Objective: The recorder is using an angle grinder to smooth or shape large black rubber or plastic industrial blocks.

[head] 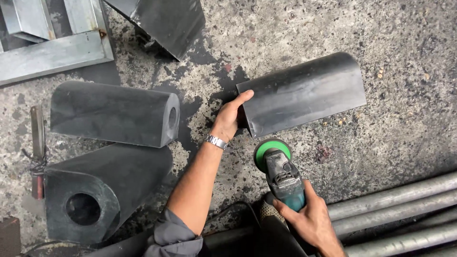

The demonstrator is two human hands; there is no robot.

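left hand (230, 116) grips the near-left end of a black half-round rubber block (302, 93) lying flat on the concrete floor (404, 128), mid-frame. right hand (309, 219) is clenched on a green angle grinder (281, 173) at 6 o'clock, disc just short of the block's near edge. open floor at 3 o'clock. w/ two more rubber blocks (114, 112) at 9 o'clock, steel pipes (395, 214) at 5 o'clock, metal frame (52, 52) at 11.
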